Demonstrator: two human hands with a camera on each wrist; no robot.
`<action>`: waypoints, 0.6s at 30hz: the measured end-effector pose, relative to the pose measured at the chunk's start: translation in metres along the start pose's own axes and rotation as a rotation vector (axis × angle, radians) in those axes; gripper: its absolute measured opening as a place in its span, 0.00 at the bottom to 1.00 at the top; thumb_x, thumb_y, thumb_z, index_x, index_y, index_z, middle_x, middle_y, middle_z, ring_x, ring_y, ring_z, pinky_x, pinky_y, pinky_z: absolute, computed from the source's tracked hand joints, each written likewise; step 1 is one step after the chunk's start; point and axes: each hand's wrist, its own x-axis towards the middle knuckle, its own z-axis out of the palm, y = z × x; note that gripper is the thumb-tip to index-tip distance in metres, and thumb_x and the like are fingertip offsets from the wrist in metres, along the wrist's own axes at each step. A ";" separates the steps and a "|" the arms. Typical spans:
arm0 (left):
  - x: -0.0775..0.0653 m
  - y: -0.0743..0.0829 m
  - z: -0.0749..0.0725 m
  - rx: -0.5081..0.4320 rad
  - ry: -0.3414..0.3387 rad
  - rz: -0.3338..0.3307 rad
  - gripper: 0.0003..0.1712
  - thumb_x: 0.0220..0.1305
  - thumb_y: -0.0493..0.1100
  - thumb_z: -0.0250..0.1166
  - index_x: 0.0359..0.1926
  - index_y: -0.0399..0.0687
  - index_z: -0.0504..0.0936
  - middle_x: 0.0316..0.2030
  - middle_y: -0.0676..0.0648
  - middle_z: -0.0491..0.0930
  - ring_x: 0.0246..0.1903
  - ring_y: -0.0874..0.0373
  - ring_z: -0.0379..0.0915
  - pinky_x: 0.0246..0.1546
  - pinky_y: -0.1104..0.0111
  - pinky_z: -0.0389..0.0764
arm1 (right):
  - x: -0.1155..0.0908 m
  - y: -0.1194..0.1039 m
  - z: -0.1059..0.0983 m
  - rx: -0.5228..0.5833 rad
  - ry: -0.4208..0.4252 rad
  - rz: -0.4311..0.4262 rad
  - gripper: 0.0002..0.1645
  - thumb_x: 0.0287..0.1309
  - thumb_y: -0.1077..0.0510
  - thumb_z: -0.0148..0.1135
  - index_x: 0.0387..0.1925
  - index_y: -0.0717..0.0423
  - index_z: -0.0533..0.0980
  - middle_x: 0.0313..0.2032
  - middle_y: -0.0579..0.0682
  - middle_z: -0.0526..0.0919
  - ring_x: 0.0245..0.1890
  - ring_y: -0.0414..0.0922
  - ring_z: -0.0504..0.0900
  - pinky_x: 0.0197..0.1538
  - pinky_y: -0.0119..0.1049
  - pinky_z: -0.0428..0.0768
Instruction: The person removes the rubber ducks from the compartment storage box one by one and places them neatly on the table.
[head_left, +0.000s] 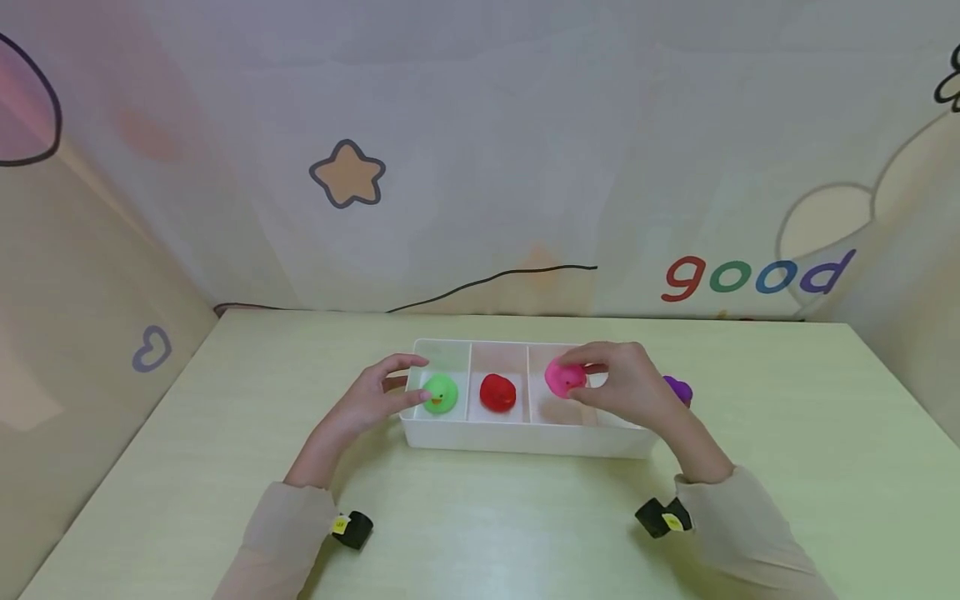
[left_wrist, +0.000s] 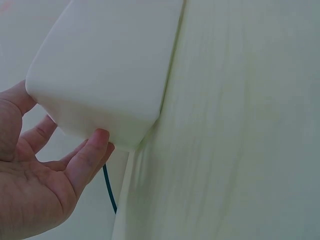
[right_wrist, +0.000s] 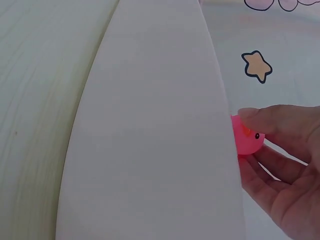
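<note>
A white divided box (head_left: 525, 438) stands on the table, long side toward me. My left hand (head_left: 375, 396) holds its left end; in the left wrist view the hand's (left_wrist: 50, 170) thumb is at the rim and fingers lie along the end wall. A green toy duck (head_left: 440, 393) sits in the leftmost compartment, a red rounded toy (head_left: 497, 393) in the one beside it. Over the third compartment my right hand (head_left: 618, 382) pinches a pink toy duck (head_left: 564, 378) between thumb and fingers. The right wrist view shows the pink duck (right_wrist: 250, 142) partly behind the box wall.
A purple toy (head_left: 679, 389) lies just past the box's right end, partly hidden by my right hand. The pale wood table (head_left: 480, 533) reaches back to a printed backdrop (head_left: 480, 183). Black cameras are strapped at both wrists.
</note>
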 end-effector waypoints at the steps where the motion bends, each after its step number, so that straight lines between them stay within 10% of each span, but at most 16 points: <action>1: 0.001 -0.001 0.000 -0.001 -0.001 0.000 0.28 0.54 0.46 0.67 0.57 0.51 0.70 0.62 0.46 0.60 0.61 0.40 0.57 0.54 0.50 0.68 | -0.001 0.000 -0.002 0.018 0.009 0.006 0.20 0.41 0.68 0.70 0.42 0.63 0.80 0.38 0.55 0.83 0.38 0.50 0.81 0.41 0.45 0.80; 18: 0.001 -0.002 0.000 -0.002 -0.013 -0.001 0.29 0.55 0.46 0.66 0.57 0.51 0.69 0.63 0.46 0.59 0.62 0.41 0.57 0.55 0.49 0.66 | -0.024 0.010 -0.030 0.189 0.097 0.177 0.22 0.45 0.63 0.69 0.47 0.60 0.78 0.43 0.57 0.81 0.40 0.50 0.81 0.35 0.29 0.79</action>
